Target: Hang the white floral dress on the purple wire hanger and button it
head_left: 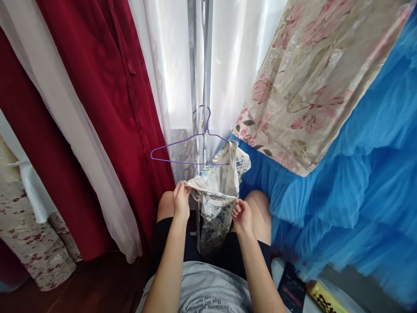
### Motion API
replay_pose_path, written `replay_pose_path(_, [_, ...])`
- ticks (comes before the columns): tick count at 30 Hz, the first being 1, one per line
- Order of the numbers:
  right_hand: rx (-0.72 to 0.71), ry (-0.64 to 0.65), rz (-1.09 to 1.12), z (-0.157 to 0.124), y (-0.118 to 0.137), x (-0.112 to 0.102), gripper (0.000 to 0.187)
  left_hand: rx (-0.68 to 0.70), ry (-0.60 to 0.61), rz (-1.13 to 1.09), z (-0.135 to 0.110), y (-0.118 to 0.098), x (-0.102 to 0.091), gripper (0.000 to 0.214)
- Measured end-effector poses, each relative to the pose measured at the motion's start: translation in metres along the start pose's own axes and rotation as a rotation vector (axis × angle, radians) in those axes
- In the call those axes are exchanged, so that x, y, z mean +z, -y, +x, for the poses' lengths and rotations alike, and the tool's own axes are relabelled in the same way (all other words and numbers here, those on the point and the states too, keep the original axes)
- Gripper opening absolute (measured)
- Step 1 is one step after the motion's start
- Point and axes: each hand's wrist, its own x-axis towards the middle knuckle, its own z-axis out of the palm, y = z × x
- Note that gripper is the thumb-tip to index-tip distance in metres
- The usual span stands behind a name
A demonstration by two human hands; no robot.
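My left hand (181,201) pinches the left edge of a white and blue floral garment (217,187). The other side of that cloth is gripped lower down by my right hand (241,214), fingers curled. The garment's upper right corner hangs over the right arm of a purple wire hanger (185,150). The hanger's hook sits against a metal pole (199,87) in front of white sheer curtains. The hanger's left arm is bare. My knees show just behind both hands.
Dark red fabric (97,108) and a white sheer panel (65,121) hang at left. A floral cream cloth (309,82) and blue tulle (358,182) fill the right. A dark flat object (291,291) and a yellow packet (324,300) lie at bottom right.
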Motion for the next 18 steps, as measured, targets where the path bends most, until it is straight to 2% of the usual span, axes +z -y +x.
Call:
replay_pose_path(3, [-0.050,-0.123,-0.028,0.000,0.000,-0.004,0.028,0.119,0.220,0.173,-0.022,-0.006,0.029,0.026])
replay_pose_path(5, [-0.160,-0.214,-0.085,-0.003,0.006,-0.001,0.030,0.206,0.380,0.344,-0.042,-0.011,0.046,0.029])
replay_pose_path(6, [-0.228,-0.194,-0.142,-0.006,0.010,0.001,0.035,0.230,0.453,0.415,-0.053,-0.014,0.053,0.030])
replay_pose_path(7, [-0.281,-0.104,-0.216,-0.010,0.016,0.005,0.038,0.244,0.525,0.472,-0.063,-0.016,0.060,0.030])
replay_pose_path(8, [-0.303,0.048,-0.298,-0.014,0.021,0.009,0.041,0.252,0.595,0.516,-0.073,-0.017,0.065,0.030])
replay_pose_path(10, [-0.258,0.401,-0.425,-0.024,0.031,0.018,0.046,0.268,0.721,0.595,-0.087,-0.019,0.073,0.030])
replay_pose_path(11, [-0.218,0.522,-0.452,-0.029,0.035,0.023,0.051,0.280,0.761,0.630,-0.090,-0.020,0.074,0.029])
replay_pose_path(12, [-0.190,0.584,-0.461,-0.035,0.038,0.027,0.057,0.291,0.780,0.653,-0.091,-0.022,0.075,0.027])
replay_pose_path(14, [-0.160,0.614,-0.472,-0.046,0.044,0.035,0.064,0.287,0.785,0.654,-0.087,-0.027,0.071,0.034])
replay_pose_path(16, [-0.109,0.673,-0.525,-0.056,0.053,0.038,0.058,0.274,0.802,0.642,-0.079,-0.033,0.062,0.049])
replay_pose_path(18, [-0.037,0.786,-0.609,-0.064,0.066,0.035,0.046,0.293,0.869,0.701,-0.073,-0.038,0.049,0.051])
